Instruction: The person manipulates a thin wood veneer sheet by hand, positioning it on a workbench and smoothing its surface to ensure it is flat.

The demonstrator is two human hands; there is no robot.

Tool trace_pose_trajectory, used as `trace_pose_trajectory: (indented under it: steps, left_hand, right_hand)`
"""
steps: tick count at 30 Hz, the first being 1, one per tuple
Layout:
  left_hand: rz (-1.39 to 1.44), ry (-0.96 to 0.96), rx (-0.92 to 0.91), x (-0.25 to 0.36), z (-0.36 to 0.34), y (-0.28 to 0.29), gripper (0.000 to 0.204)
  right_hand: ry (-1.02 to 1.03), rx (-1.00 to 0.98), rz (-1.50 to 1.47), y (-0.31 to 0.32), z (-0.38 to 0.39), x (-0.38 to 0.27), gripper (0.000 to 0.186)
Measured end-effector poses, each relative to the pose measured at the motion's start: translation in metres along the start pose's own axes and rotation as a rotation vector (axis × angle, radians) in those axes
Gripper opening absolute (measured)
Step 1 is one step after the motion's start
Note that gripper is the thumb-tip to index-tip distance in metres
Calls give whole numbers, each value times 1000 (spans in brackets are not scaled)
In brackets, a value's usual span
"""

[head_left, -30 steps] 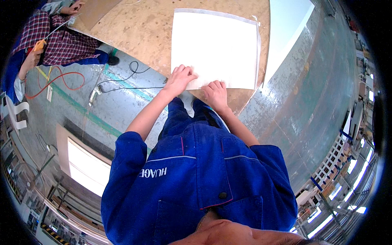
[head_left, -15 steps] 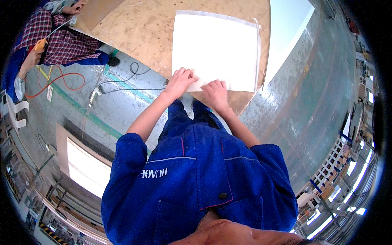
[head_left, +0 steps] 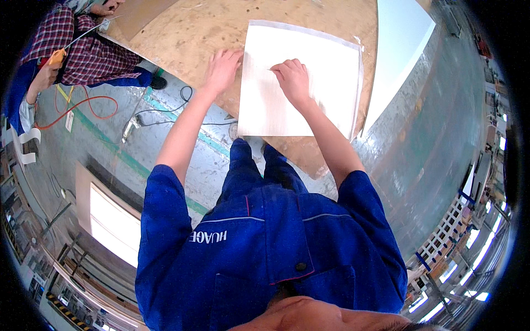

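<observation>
A white rectangular sheet with a greyish border strip along its far and right edges lies on a stained brown board. Its near left corner reaches out over the board's edge. Beside the sheet's left edge, my left hand rests on the board, fingers stretched out and fingertips by that edge. My right hand is over the middle of the sheet. Its fingers are bent, with thumb and forefinger pinched together; whatever may be between them is too small to make out.
Another white panel lies right of the board. At the far left a person in a checked apron holds an orange-handled tool. A red hose and a dark cable lie on the floor. A framed panel is behind on the left.
Both hands have moved away from the sheet's near edge: the left to beside its left edge, the right forward over its middle. In the picture, the sheet sits slightly lower and further right.
</observation>
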State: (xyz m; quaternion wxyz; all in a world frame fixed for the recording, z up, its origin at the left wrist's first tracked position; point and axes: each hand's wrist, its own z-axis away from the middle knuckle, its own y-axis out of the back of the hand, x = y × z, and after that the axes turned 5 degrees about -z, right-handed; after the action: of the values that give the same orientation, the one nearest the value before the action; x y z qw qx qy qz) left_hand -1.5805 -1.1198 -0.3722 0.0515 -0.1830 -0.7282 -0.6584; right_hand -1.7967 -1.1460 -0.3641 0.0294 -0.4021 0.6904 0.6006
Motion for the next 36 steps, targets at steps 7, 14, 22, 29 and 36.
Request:
trace_pose_trajectory:
  steps: [7, 14, 22, 29, 36]
  left_hand:
    - [-94, -184, -144, -13, -41, 4, 42]
    - [-63, -134, -144, -13, -44, -15, 43]
    - [-73, -151, -29, -21, -35, -30, 44]
    - [-104, -178, -13, -19, -34, -29, 44]
    - [-145, -183, 19, -21, -31, -30, 41]
  right_hand:
    - [48, -5, 38, -24, -20, -2, 8]
    - [43, -16, 80, -32, -17, -3, 9]
    - [116, -77, 114, -27, -8, -4, 11]
    - [86, -28, 102, -26, -13, -4, 10]
    - [157, -113, 97, -24, 1, -14, 9]
